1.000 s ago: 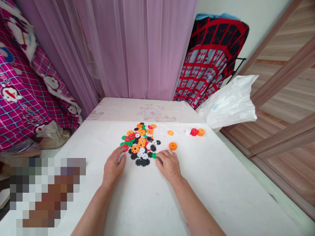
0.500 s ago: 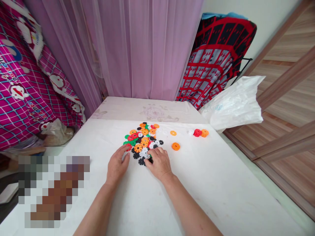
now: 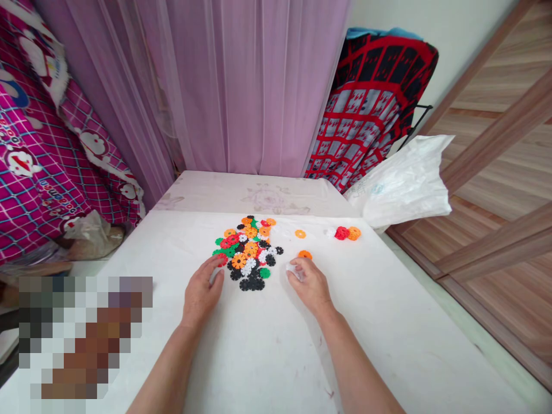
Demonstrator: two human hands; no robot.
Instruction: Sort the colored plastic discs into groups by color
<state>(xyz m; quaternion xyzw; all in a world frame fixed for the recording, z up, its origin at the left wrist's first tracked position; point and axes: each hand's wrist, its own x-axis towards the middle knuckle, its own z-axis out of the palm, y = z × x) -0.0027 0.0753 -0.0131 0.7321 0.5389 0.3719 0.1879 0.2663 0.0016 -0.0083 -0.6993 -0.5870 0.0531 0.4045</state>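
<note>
A pile of notched plastic discs [image 3: 250,248] in orange, red, green, black and white lies on the white-covered table. At its left edge my left hand [image 3: 203,292] rests with thumb and fingers apart, its fingertips by a red disc [image 3: 222,260]. My right hand [image 3: 311,283] is to the right of the pile, fingers closed on a white disc [image 3: 295,269]. Just beyond it an orange disc [image 3: 305,254] is partly covered by the fingers. Farther back lies another orange disc [image 3: 300,234].
Small groups of white, red [image 3: 342,233] and orange discs [image 3: 354,233] lie at the back right. A white plastic bag [image 3: 399,183] stands at the table's right back corner. Purple curtains [image 3: 259,86] hang behind the table [image 3: 371,333].
My right hand has moved right, away from the pile, with a white disc in it. A green disc and black discs now show where it was. My left hand has barely moved.
</note>
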